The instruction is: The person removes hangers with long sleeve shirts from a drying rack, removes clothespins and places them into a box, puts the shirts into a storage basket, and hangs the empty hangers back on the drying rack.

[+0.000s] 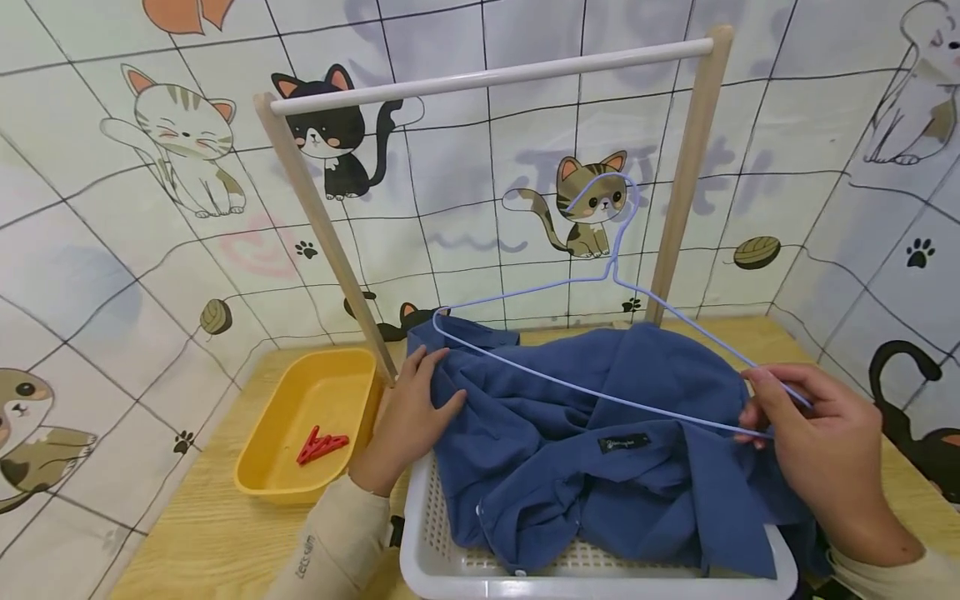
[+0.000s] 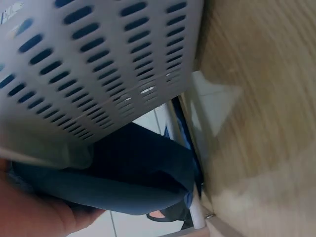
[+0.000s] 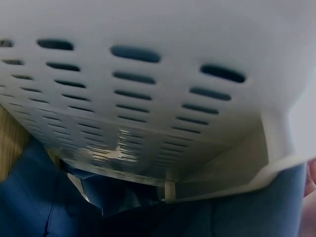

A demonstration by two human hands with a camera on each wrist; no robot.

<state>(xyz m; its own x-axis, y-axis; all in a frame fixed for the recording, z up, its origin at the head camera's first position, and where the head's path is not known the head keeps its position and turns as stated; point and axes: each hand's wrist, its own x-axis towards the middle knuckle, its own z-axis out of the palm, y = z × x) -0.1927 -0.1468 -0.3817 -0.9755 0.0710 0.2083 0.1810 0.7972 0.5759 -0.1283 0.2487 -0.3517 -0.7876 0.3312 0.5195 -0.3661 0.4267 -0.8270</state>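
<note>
A blue shirt [image 1: 547, 383] with a dark neck label [image 1: 624, 443] lies bunched over a white perforated basket [image 1: 480, 587]. My right hand [image 1: 821, 442] grips one end of a light-blue hanger [image 1: 540, 379], which is tilted above the shirt with its hook upward. The hanger's other end is by the fingertips of my left hand [image 1: 412, 408]. That hand rests on the shirt's left edge, thumb spread from the fingers. In the left wrist view, blue cloth [image 2: 113, 187] hangs below the basket beside the hand.
A yellow tray [image 1: 262, 417] holding red clothespins [image 1: 322, 446] stands left of the basket on the wooden table [image 1: 187, 517]. Behind the shirt rises a wooden rack [image 1: 682, 183] with a white crossbar [image 1: 495, 77]. Cat-patterned tiled walls [image 1: 465, 208] enclose the back.
</note>
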